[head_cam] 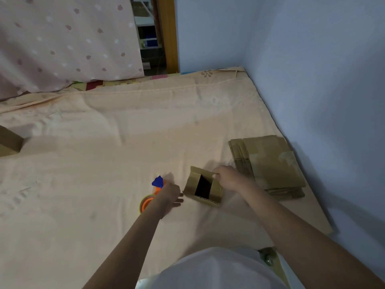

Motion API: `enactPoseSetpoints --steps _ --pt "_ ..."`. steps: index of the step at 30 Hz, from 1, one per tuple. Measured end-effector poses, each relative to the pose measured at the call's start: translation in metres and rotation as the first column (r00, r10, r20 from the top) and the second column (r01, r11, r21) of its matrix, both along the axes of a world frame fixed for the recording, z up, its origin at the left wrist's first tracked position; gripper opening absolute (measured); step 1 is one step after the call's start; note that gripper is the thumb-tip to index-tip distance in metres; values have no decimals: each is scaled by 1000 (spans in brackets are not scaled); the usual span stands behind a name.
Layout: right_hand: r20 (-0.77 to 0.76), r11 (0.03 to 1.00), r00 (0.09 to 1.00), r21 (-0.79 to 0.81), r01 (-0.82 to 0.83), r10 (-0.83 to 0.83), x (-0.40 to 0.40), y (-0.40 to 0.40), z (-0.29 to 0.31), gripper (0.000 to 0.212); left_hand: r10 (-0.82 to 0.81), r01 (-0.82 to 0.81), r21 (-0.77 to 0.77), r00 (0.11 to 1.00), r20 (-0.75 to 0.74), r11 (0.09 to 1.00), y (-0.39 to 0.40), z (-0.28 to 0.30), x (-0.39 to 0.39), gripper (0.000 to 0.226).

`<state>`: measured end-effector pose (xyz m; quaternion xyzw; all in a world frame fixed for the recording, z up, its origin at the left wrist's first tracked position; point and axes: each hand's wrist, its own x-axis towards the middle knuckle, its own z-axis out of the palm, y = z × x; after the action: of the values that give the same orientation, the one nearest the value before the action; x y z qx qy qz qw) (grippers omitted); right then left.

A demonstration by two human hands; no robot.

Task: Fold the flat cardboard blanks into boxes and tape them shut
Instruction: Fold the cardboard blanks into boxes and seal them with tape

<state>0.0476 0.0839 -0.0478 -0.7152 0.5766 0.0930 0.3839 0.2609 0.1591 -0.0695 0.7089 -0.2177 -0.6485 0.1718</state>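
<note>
A small brown cardboard box (pixel 192 185) stands partly folded on the peach bedsheet, its dark inside showing through the open top. My right hand (pixel 229 177) pinches the box's far right flap. My left hand (pixel 169 193) lies just left of the box, on the orange and blue tape dispenser (pixel 155 189); its fingers reach toward the box's lower left corner. Whether that hand grips the dispenser is hidden by the hand itself. A stack of flat cardboard blanks (pixel 270 163) lies to the right, near the wall.
The peach sheet (pixel 104 163) covers a mattress that fills the view. A blue wall (pixel 312 80) runs along the right edge. Another cardboard box (pixel 9 142) sits at the far left edge. A dotted pink cloth (pixel 62 38) hangs at the back left.
</note>
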Motion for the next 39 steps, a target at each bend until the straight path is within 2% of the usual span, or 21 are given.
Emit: enactPoseSetpoints --steps 1,2,3,4,5,7,8,9,12,13,15,18,20,22,24,25,27,29,32,34,39 --pt "38 1000 999 -20 -9 9 1 2 0 27 -62 62 -3 993 96 998 -5 1 1 15" --pt "85 999 996 -48 4 1 2 4 0 28 -45 62 -70 972 230 996 -10 -3 0 12" --pt "131 996 991 -76 40 -30 2 8 -3 32 53 -23 -130 972 228 991 -13 -3 -1 11" --pt "167 991 983 -98 90 -73 3 13 -4 43 5 50 -178 955 298 983 -12 -4 -4 15" --pt "175 983 973 -83 165 -149 3 19 -6 65 -115 171 -129 927 357 977 -13 -6 -10 19" --pt "139 937 927 42 346 -348 2 30 -13 106 -175 215 -79 921 349 973 -12 -11 -21 30" --pt "116 893 887 116 434 -446 2 35 -20 112 -163 206 -91 925 343 974 -12 -14 -26 35" --pt "96 855 855 167 491 -509 1 38 -27 109 -139 180 -93 931 337 979 -12 -13 -31 41" --pt "81 853 858 190 486 -507 0 38 -47 61 -207 278 -95 866 455 956 -17 -9 -40 53" --pt "74 857 861 176 485 -503 2 37 -48 53 -238 317 -82 837 492 945 -18 -6 -42 53" --pt "51 862 864 124 492 -501 6 34 -47 52 -279 367 -72 806 522 927 -20 -4 -45 48" --pt "12 875 876 47 481 -482 11 30 -38 50 -267 361 -84 810 523 929 -20 -6 -46 38" --pt "39 874 877 118 471 -478 7 27 -35 42 -278 366 -98 831 483 925 -21 -11 -37 42" --pt "91 820 842 301 487 -533 -4 23 -31 37 -243 316 -173 907 345 933 -19 -22 -19 47" --pt "162 678 741 564 472 -651 -18 23 -20 30 -142 167 -263 984 111 950 -12 -28 1 48" --pt "200 611 679 658 441 -706 -26 25 -15 22 -131 128 -279 991 9 952 -7 -30 10 46" --pt "250 534 578 748 394 -777 -46 26 -12 16 -182 148 -276 978 -102 950 -1 -34 20 41" --pt "270 526 563 770 362 -781 -59 27 -19 33 -203 159 -254 967 -155 954 2 -37 24 39" --pt "263 544 597 760 355 -758 -66 28 -30 51 -209 164 -232 960 -188 959 5 -44 25 41" --pt "278 556 597 754 350 -752 -66 30 -33 54 -219 169 -235 955 -202 957 5 -41 24 42" --pt "297 501 482 779 377 -825 -64 34 -44 57 -146 96 -219 963 -226 971 2 -42 21 74"
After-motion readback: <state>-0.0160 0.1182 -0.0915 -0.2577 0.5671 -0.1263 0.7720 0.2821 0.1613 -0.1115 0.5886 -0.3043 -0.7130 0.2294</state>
